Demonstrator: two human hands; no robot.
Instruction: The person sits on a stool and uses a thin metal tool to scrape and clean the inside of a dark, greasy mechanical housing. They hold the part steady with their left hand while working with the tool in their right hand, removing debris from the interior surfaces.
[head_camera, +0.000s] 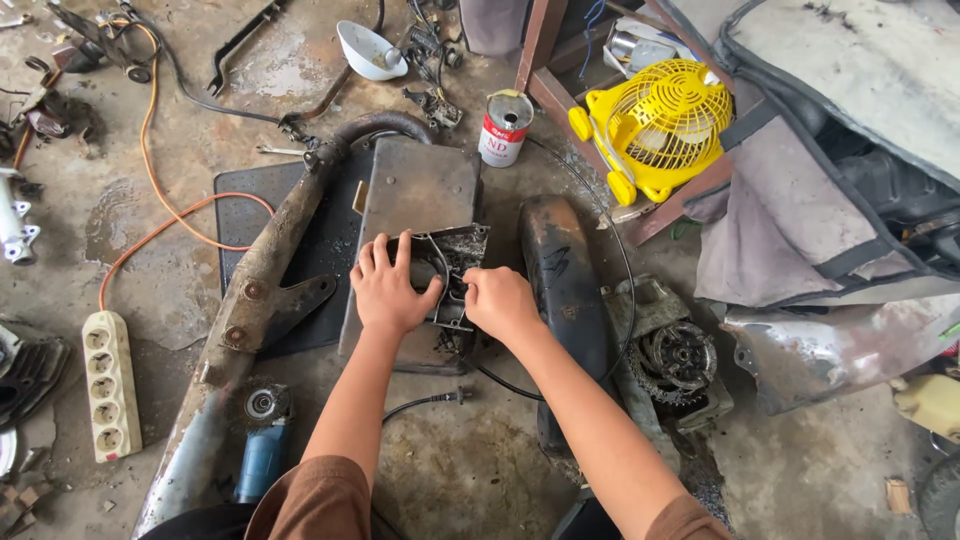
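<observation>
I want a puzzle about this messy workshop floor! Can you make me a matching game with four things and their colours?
Things:
1. fan
2. power strip
3. cable
4. bowl

Colours:
A. orange
B. white with a blue edge
C. yellow
D. cream

Pairs: 1-C, 2-D, 3-A, 4-B
</observation>
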